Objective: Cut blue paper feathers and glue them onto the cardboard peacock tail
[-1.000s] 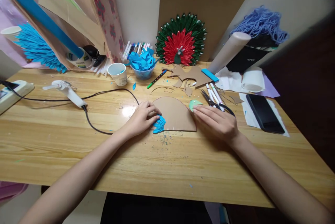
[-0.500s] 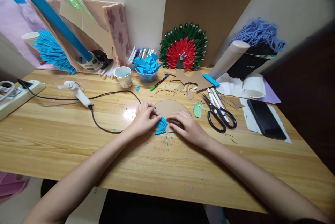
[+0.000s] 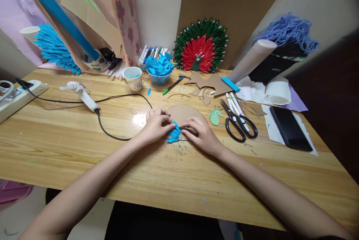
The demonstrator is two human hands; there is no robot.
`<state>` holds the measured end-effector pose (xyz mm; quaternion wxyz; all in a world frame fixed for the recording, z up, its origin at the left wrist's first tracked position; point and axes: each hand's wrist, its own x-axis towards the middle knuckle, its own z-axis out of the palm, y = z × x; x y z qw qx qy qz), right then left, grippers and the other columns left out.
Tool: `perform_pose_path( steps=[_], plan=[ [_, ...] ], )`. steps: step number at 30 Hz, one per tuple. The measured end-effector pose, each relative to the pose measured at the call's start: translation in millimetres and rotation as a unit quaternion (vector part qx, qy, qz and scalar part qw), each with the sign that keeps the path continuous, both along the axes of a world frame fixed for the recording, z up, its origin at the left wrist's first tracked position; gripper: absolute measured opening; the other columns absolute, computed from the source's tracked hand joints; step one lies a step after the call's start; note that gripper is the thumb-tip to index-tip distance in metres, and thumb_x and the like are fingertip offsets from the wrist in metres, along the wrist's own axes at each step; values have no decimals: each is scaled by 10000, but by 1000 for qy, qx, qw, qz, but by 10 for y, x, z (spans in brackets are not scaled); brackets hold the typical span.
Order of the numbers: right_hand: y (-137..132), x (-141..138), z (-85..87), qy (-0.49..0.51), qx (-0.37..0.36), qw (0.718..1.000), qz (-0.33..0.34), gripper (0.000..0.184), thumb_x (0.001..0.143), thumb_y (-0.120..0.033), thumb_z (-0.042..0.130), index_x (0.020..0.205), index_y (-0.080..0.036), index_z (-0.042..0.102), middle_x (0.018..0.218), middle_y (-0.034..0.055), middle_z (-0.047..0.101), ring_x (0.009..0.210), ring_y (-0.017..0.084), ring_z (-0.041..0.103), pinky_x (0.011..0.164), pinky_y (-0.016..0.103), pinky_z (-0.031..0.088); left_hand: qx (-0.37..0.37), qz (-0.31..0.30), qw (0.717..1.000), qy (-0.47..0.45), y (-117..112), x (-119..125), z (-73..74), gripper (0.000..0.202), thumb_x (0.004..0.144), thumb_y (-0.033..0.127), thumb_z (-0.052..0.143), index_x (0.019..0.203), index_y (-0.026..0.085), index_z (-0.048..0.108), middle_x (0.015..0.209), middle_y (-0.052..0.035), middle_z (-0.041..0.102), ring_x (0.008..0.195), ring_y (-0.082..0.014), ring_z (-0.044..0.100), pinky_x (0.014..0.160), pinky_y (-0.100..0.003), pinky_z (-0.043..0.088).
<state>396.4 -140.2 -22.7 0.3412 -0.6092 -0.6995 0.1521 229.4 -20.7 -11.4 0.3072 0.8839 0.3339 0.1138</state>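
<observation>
A round cardboard disc (image 3: 186, 112) lies flat on the table near its middle. Several blue paper petals (image 3: 175, 134) fan out over its near edge. My left hand (image 3: 157, 123) rests on the disc's left side, fingers curled, the thumb and fingertips closed at the upper left of the petals. From the other side my right hand (image 3: 200, 133) meets the petals' right edge with thumb and forefinger pinched together. The small contact spots are partly covered by the fingers. Just right of the disc lies a green paper bird head (image 3: 215, 116).
Black-handled scissors (image 3: 238, 122), markers and a phone (image 3: 290, 128) lie to the right. A white glue gun (image 3: 84, 96) with a black cord is on the left. Behind stand a paper cup (image 3: 133, 79), a bowl of blue petals (image 3: 159, 79) and a red-green paper peacock (image 3: 198, 51).
The view has shifted slightly. My right thumb and forefinger have moved in against the right edge of the blue petals. My left hand stays almost where it was.
</observation>
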Motion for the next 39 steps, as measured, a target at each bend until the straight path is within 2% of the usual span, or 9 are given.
perform_pose_path(
  steps=[6, 17, 30, 35, 39],
  plan=[
    [-11, -9, 5, -14, -9, 1000, 2, 143, 868, -204, 537, 980, -199, 626, 940, 66, 601, 909, 195, 550, 810, 344, 452, 14, 14, 1000, 1, -20, 17, -19, 212, 783, 388, 608, 696, 200, 654, 1085, -40, 568, 1021, -264, 416, 878, -436, 323],
    [-23, -16, -11, -70, 10, 997, 22, 188, 893, -235, 498, 1013, -204, 639, 952, 78, 593, 899, 202, 525, 802, 352, 455, 37, 31, 999, -4, -79, 34, -3, 172, 769, 352, 614, 709, 193, 640, 1053, -32, 567, 1026, -246, 426, 891, -414, 322],
    [-28, -36, -14, -83, 14, 996, 30, 192, 891, -228, 496, 1026, -199, 630, 970, 89, 589, 912, 209, 522, 798, 359, 464, 36, 61, 997, -10, -100, 67, -21, 111, 767, 297, 607, 752, 192, 639, 1067, -41, 556, 1043, -242, 430, 888, -413, 326],
    [-30, -40, -9, -81, 14, 996, 30, 192, 886, -223, 502, 1030, -197, 626, 968, 88, 589, 911, 212, 522, 797, 364, 466, 63, 35, 997, -15, -73, 42, -27, 88, 767, 272, 598, 773, 187, 622, 1023, -49, 554, 1017, -248, 430, 865, -416, 337],
    [-31, -36, -2, -75, 13, 997, 30, 189, 883, -218, 507, 1028, -196, 626, 969, 84, 591, 912, 208, 526, 799, 359, 465, 99, -53, 992, -54, 15, -14, -4, 117, 788, 230, 589, 894, 202, 631, 1019, -46, 549, 1000, -224, 425, 884, -385, 358]
  ],
)
